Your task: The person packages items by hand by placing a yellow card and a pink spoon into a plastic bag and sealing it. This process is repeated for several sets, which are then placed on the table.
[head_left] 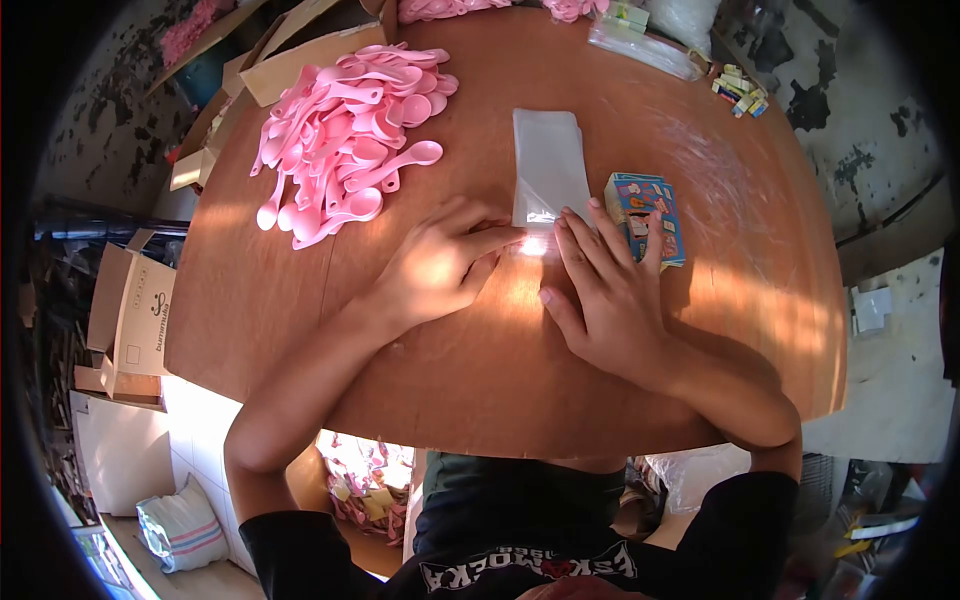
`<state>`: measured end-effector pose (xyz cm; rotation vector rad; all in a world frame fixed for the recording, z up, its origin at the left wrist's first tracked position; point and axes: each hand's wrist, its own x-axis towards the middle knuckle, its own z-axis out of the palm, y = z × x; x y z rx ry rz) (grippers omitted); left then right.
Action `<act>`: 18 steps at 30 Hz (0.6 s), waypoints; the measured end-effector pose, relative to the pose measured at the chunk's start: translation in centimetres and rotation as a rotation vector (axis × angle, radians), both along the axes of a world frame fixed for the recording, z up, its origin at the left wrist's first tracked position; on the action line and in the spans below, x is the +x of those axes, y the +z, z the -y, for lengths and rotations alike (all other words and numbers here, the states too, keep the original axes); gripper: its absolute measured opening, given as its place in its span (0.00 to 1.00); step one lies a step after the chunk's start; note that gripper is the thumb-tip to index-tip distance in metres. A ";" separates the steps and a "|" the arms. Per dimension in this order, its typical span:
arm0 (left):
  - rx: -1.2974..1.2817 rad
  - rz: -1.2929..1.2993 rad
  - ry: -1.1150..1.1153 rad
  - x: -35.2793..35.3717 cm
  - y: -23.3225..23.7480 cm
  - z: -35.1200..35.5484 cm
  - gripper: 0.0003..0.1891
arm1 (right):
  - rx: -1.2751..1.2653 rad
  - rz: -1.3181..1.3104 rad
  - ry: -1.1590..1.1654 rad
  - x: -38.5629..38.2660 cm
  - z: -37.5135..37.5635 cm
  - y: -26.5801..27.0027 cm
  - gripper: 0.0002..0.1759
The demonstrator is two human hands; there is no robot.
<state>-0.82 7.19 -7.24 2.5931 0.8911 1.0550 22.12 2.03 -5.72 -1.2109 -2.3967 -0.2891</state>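
A stack of clear plastic bags [550, 150] lies lengthwise on the wooden table, its near end shining in the light. My left hand [440, 255] is at the near left corner of the stack, fingers curled and thumb and index closed on the edge of a plastic bag. With fingers spread, my right hand [615, 300] rests over the near right corner, its fingertips on the plastic. Beside those fingers is a stack of printed cards [655, 200], partly covered by the hand. A heap of pink plastic spoons [350, 130] lies to the left.
An open cardboard box [310, 60] stands behind the spoons. At the far right of the wooden table [460, 390] are plastic packs [645, 50] and several small boxes [740, 90]. Below the near edge, a box of packed pink items [370, 490] shows.
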 end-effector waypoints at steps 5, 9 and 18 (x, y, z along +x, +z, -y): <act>-0.007 0.015 0.015 0.0 0.0 0.0 0.13 | 0.003 -0.020 0.002 -0.2 -0.1 0.2 0.25; -0.039 0.066 0.033 0.2 -0.1 0.0 0.10 | 0.098 -0.088 0.027 0.1 -0.8 0.9 0.18; 0.047 -0.002 0.031 0.0 0.1 0.4 0.11 | 0.126 -0.257 0.050 0.6 -2.5 0.7 0.09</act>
